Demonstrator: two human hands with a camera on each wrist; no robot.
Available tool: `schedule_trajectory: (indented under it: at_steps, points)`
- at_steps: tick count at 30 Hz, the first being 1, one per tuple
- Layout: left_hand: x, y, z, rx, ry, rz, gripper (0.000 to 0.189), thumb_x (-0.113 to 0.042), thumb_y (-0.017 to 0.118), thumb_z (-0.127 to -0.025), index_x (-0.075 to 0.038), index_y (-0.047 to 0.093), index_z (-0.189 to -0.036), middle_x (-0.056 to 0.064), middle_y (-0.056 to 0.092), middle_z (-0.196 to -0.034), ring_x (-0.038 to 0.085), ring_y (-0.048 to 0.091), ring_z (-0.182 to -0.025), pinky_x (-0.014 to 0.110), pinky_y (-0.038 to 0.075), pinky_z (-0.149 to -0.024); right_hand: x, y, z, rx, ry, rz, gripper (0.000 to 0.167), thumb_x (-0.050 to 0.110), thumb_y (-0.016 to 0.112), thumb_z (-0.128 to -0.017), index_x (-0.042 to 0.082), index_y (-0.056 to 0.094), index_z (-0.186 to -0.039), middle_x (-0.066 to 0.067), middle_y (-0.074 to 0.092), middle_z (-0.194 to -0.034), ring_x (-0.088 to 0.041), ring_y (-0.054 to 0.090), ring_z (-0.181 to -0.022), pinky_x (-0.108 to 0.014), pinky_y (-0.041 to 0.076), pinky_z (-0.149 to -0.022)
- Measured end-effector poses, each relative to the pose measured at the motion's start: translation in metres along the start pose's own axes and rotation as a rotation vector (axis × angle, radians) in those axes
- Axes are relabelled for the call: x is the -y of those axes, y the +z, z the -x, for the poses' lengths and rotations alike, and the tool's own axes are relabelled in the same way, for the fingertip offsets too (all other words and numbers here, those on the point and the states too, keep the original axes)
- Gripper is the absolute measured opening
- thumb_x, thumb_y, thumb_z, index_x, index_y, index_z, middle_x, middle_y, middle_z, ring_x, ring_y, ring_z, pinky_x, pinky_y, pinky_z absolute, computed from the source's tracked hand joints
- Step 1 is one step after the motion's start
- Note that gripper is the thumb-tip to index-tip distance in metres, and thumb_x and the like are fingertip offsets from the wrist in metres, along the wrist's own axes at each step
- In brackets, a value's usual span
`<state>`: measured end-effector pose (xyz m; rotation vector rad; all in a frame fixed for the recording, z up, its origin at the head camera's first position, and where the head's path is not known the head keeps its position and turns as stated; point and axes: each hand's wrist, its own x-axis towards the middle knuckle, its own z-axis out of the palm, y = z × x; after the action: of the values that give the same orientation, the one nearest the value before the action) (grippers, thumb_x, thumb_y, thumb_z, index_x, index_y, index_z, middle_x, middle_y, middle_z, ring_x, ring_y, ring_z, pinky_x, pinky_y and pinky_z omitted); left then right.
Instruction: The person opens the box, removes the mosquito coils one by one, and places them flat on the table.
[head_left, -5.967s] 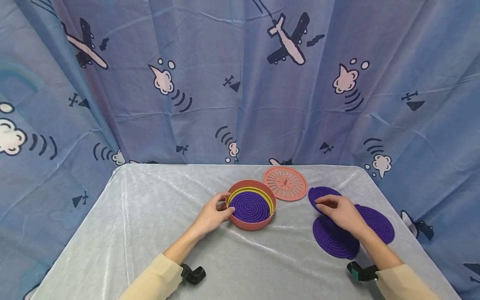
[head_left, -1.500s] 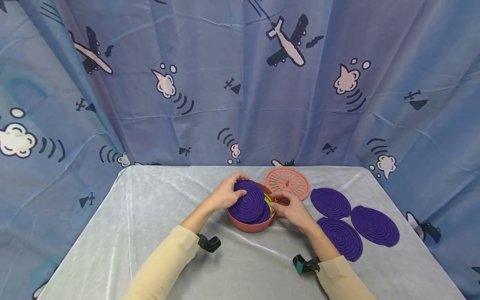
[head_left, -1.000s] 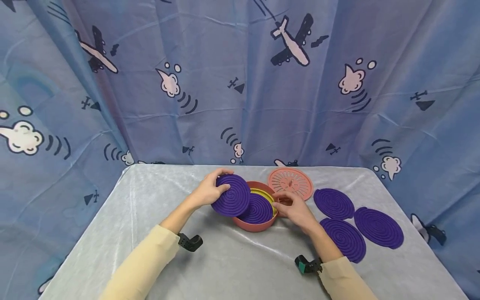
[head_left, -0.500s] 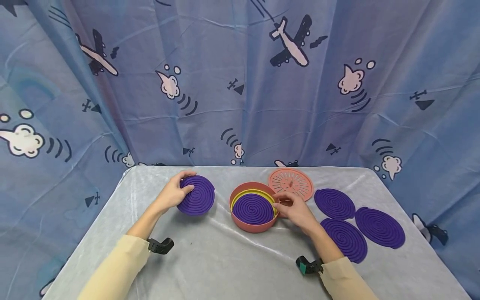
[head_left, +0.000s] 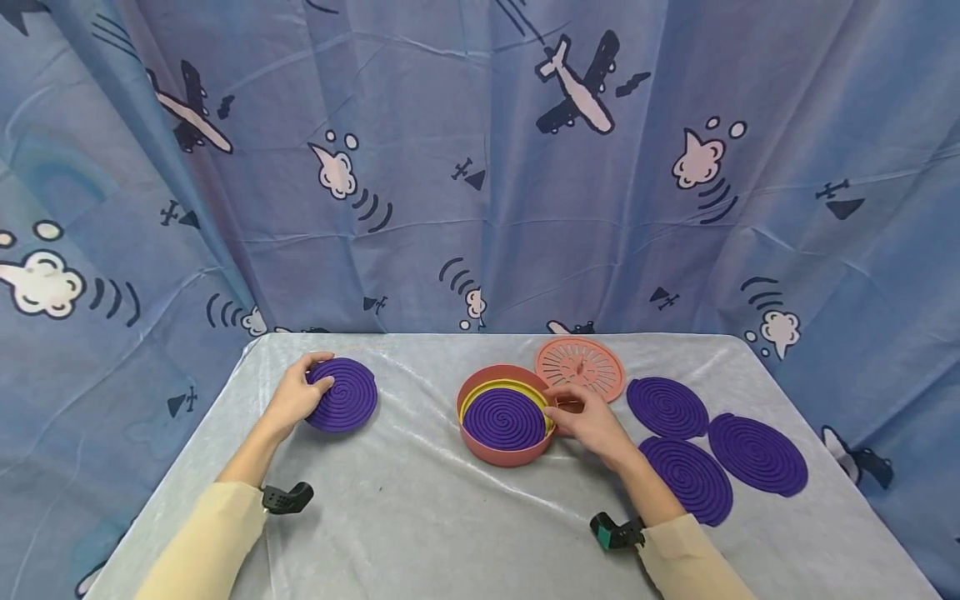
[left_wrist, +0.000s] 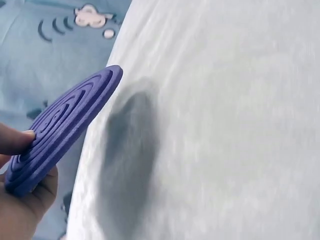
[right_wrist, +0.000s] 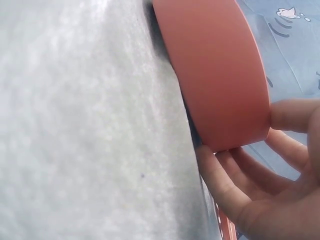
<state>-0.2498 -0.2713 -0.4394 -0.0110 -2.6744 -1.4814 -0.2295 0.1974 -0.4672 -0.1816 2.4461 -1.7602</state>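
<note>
My left hand [head_left: 295,394] holds a purple mosquito coil [head_left: 343,396] at the table's left side, thumb on its face and fingers behind. In the left wrist view the coil [left_wrist: 70,120] is tilted above the white cloth, its shadow falling beside it. At the table's middle stands a round orange-red box [head_left: 504,457], whose outer wall [right_wrist: 215,75] fills much of the right wrist view. My right hand [head_left: 590,421] grips this box at its right side, with thumb and fingers around rim and base. Inside the box lie another purple coil [head_left: 504,418] and a yellow ring [head_left: 480,395].
A slotted orange lid [head_left: 577,362] lies behind the box. Right of my right hand are three more purple coils: a back one [head_left: 667,407], a front one [head_left: 686,482] and a far-right one [head_left: 757,455]. A blue patterned curtain [head_left: 420,208] closes off the table's back and sides.
My left hand has lifted a coil out of the box and carried it left. My right hand went from the loose coils to the box's right side and has stayed there.
</note>
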Motion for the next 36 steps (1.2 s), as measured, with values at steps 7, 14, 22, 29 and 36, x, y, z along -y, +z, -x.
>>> schedule_trajectory:
  at_steps: [7, 14, 22, 29, 36]
  points:
    - [0.025, -0.011, 0.004, -0.049, -0.078, 0.033, 0.046, -0.001, 0.055, -0.100, 0.009, 0.045, -0.143, 0.029, 0.050, -0.128, 0.029, 0.051, -0.111, 0.021, 0.042, -0.086, 0.000, -0.001, 0.001, 0.002, -0.015, 0.014, 0.036, 0.012, 0.070, -0.097, 0.000, 0.062, -0.131, -0.022, 0.060, -0.128, -0.029, 0.060, -0.111, -0.032, 0.060, -0.083]
    - [0.045, -0.015, 0.008, -0.077, -0.099, -0.024, 0.045, 0.001, 0.058, -0.097, 0.014, 0.048, -0.138, 0.033, 0.054, -0.122, 0.035, 0.053, -0.109, 0.024, 0.042, -0.086, 0.007, 0.000, 0.005, -0.005, -0.037, 0.027, 0.036, 0.011, 0.070, -0.097, -0.003, 0.062, -0.130, -0.024, 0.061, -0.127, -0.031, 0.060, -0.112, -0.030, 0.058, -0.082]
    - [0.053, -0.012, 0.007, -0.097, -0.070, -0.241, 0.044, -0.006, 0.060, -0.094, 0.012, 0.053, -0.134, 0.037, 0.057, -0.127, 0.050, 0.052, -0.121, 0.058, 0.039, -0.106, 0.002, 0.001, 0.002, -0.013, -0.023, 0.021, 0.035, 0.010, 0.071, -0.096, 0.001, 0.064, -0.128, -0.020, 0.062, -0.126, -0.030, 0.060, -0.111, -0.030, 0.059, -0.081]
    - [0.051, -0.010, 0.004, -0.112, -0.005, -0.434, 0.038, -0.008, 0.062, -0.092, 0.013, 0.059, -0.124, 0.035, 0.060, -0.121, 0.054, 0.053, -0.117, 0.063, 0.040, -0.102, 0.003, 0.000, 0.002, -0.022, -0.037, 0.044, 0.034, 0.011, 0.070, -0.097, 0.001, 0.064, -0.128, -0.020, 0.062, -0.126, -0.030, 0.060, -0.111, -0.028, 0.058, -0.081]
    - [0.036, -0.002, 0.002, -0.073, 0.031, -0.570, 0.034, -0.010, 0.058, -0.094, 0.012, 0.062, -0.120, 0.035, 0.059, -0.119, 0.055, 0.052, -0.116, 0.066, 0.043, -0.097, 0.000, -0.001, 0.001, -0.008, -0.036, 0.025, 0.036, 0.013, 0.071, -0.096, 0.000, 0.064, -0.129, -0.021, 0.061, -0.128, -0.028, 0.061, -0.110, -0.028, 0.059, -0.081]
